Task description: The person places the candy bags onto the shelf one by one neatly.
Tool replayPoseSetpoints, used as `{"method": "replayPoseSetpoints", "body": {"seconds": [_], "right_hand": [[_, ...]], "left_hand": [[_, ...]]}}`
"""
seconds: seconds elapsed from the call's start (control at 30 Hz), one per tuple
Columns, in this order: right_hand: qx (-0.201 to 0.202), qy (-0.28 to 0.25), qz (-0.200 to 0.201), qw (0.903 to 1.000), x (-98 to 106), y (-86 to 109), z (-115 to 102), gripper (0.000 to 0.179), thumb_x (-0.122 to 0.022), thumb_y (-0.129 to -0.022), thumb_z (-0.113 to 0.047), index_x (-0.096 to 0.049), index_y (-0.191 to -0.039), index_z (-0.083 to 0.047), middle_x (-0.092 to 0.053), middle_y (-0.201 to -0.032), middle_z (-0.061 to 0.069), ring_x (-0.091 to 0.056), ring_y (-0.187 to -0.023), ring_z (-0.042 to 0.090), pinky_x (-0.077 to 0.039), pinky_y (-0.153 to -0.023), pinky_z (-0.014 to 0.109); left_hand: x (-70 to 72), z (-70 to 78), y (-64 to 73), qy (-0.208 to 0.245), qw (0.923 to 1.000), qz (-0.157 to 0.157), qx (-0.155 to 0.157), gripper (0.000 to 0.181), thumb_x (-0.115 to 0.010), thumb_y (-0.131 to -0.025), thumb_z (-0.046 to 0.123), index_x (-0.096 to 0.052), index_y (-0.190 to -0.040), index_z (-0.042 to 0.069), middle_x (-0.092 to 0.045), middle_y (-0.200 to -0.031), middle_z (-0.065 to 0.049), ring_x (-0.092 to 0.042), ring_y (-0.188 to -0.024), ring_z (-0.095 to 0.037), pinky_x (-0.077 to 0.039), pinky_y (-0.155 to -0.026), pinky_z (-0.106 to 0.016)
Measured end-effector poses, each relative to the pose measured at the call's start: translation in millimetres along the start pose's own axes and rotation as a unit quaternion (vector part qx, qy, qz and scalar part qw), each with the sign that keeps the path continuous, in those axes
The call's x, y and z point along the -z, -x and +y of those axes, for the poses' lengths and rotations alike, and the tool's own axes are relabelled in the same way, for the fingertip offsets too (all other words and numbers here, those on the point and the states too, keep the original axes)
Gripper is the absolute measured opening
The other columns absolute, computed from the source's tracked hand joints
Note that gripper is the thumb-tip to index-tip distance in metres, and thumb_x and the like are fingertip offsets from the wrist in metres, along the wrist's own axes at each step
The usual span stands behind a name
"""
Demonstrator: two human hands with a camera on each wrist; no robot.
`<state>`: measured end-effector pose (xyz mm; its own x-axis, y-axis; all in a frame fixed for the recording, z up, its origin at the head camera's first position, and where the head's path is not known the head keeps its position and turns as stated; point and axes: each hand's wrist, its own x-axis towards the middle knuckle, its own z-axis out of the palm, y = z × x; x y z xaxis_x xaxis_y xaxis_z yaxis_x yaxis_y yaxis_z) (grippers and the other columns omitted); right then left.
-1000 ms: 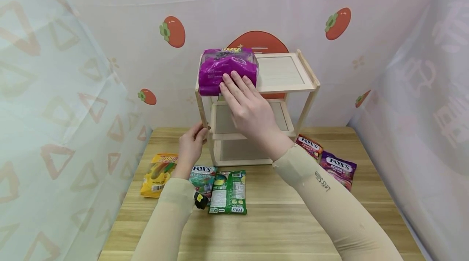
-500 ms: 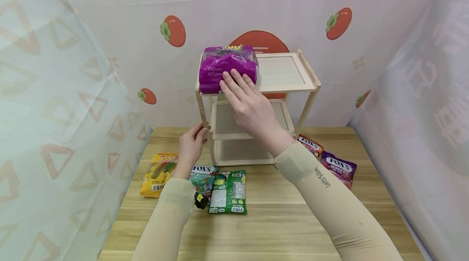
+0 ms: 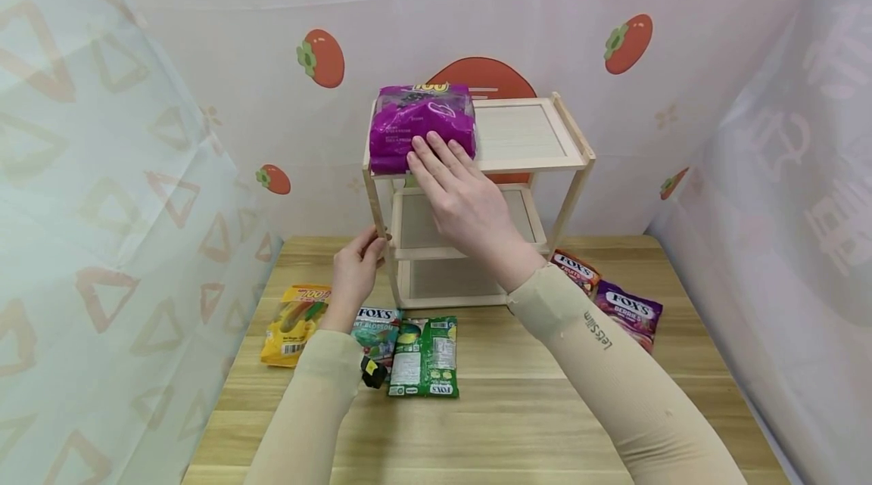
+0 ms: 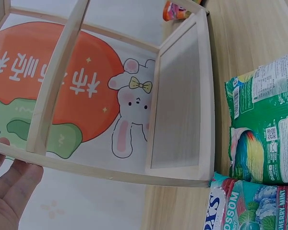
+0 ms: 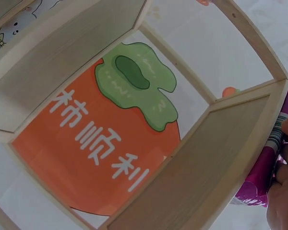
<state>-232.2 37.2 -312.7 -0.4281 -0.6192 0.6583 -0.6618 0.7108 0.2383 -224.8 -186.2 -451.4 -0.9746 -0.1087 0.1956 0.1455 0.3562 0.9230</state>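
Note:
A purple snack bag [image 3: 422,122] lies on the left part of the top tier of a small wooden three-tier rack [image 3: 531,133]. My right hand [image 3: 470,201] rests straight fingers on the bag's front face; in the right wrist view the bag [image 5: 259,175] shows at the top tier's edge, with part of the hand beside it. Lower down, my left hand [image 3: 356,265] grips the rack's left front post between thumb and fingers. In the left wrist view those fingers [image 4: 24,184] touch the post, and the thumb is hidden.
Left of the rack lies a yellow snack bag [image 3: 294,326]. A teal FOX'S candy bag [image 3: 378,337], partly behind the left wrist, and a green bag [image 3: 425,356] lie in front. A red bag [image 3: 575,271] and a purple FOX'S bag [image 3: 630,312] lie right, partly covered by the right arm.
The purple snack bag has shifted slightly backward on the top tier under my right fingers. My left hand stays on the post.

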Motion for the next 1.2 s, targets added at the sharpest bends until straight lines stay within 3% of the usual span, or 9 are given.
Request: {"method": "replayPoseSetpoints", "body": {"seconds": [0.33,0.77,1.03,1.2], "right_hand": [[0.02,-0.008,0.042,0.9989,-0.1,7.4,-5.1,0.04,-0.052,-0.105,-0.012,-0.058,-0.144,-0.001,-0.05,-0.153,0.016,-0.042,-0.146,0.031,-0.026,-0.126,0.04],[0.058,-0.055,0.125,0.9889,15.6,41.1,9.7,0.037,-0.058,-0.101,-0.005,-0.063,-0.137,0.001,-0.061,-0.141,0.018,-0.057,-0.134,0.033,-0.045,-0.114,0.045],[0.06,-0.071,0.165,0.9819,23.8,68.9,25.0,0.032,-0.056,-0.099,-0.001,-0.068,-0.129,0.004,-0.068,-0.129,0.021,-0.066,-0.121,0.036,-0.055,-0.101,0.05],[0.03,-0.085,0.198,0.976,27.0,86.2,34.9,0.032,-0.053,-0.1,0.0,-0.07,-0.126,0.004,-0.071,-0.123,0.02,-0.071,-0.11,0.036,-0.06,-0.089,0.052]], "left_hand": [[2.4,-1.1,0.1,-0.001,1.0,0.003,-0.001,0.039,-0.054,-0.107,0.026,-0.062,-0.141,0.009,-0.071,-0.125,-0.015,-0.067,-0.118,-0.028,-0.06,-0.091,-0.035],[2.7,1.1,2.1,-0.007,1.0,0.001,-0.003,0.041,-0.053,-0.108,0.024,-0.058,-0.145,0.007,-0.07,-0.128,-0.016,-0.066,-0.119,-0.03,-0.06,-0.092,-0.038],[2.7,1.9,2.0,-0.005,0.9999,-0.013,0.009,0.043,-0.053,-0.108,0.025,-0.055,-0.148,0.008,-0.067,-0.133,-0.016,-0.066,-0.12,-0.03,-0.059,-0.094,-0.037],[4.0,3.9,2.7,-0.012,0.9993,-0.034,0.01,0.045,-0.053,-0.108,0.022,-0.05,-0.152,0.01,-0.064,-0.137,-0.017,-0.064,-0.123,-0.031,-0.058,-0.095,-0.038]]}}
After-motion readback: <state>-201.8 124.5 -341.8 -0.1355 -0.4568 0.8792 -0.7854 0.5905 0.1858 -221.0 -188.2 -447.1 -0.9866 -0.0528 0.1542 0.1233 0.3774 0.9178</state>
